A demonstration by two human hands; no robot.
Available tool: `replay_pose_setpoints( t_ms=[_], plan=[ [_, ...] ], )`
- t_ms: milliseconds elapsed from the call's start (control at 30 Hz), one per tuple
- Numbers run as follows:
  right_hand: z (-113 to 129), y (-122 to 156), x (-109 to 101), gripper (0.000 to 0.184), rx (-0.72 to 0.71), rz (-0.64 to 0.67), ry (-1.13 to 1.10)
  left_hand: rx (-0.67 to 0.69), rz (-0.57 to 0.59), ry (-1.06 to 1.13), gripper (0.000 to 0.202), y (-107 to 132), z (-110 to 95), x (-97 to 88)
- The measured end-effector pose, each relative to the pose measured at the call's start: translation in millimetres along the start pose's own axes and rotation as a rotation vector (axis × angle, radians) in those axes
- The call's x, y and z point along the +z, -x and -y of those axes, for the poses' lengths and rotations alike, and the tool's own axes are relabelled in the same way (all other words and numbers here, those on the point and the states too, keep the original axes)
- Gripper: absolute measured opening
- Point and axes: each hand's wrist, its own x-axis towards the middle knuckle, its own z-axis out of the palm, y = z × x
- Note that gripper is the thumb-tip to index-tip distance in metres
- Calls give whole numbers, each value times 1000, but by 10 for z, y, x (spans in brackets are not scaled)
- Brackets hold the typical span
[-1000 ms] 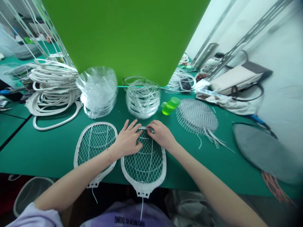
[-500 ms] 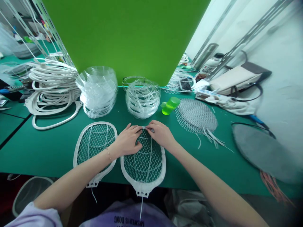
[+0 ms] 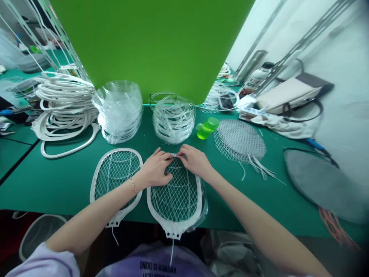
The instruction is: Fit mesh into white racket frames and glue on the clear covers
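A white racket-shaped frame with a wire mesh (image 3: 174, 198) lies at the near table edge in front of me. My left hand (image 3: 155, 169) rests on its top left, fingers curled and pinching the upper rim. My right hand (image 3: 195, 161) pinches the same rim from the right, fingertips almost meeting the left ones. A clear plastic layer shows along the frame's right side. A second meshed white frame (image 3: 115, 177) lies just to the left, under my left forearm.
Behind stand a stack of clear plastic guards (image 3: 120, 111), a stack of clear rings (image 3: 173, 119), piled white frames (image 3: 65, 104), a green bottle (image 3: 206, 129), a loose mesh pile (image 3: 239, 140), a grey disc (image 3: 323, 184), and a green board (image 3: 152, 42). A white bin (image 3: 37, 232) sits below the table.
My left fingers have curled from spread flat into a pinch at the rim. The frame's right side has lifted slightly, and a clear layer now shows beneath it.
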Motion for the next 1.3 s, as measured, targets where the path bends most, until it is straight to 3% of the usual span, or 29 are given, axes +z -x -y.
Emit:
replay_pose_setpoints(
  t_ms=[200,333,500,867,1067,1300],
  plan=[
    [70,52,41,14,36,-40,100,-24,60,-11,47,-2,-2,-49],
    [110,85,67,23,-32,-55,240,-48,83,-23,49,13,-21,-45],
    [168,136,67,22,-147,11,344,-30,51,-31,37,-11,-20,-52],
    [230,275,118,26,-190,-23,376,51,7,-152,27,-108,-86,-67],
    [85,262,201,24,-171,-162,184,14,9,-131,30,-80,9,-28],
    [98,210,214,24,-104,-147,145,31,25,-167,31,-130,-51,-62]
  ],
)
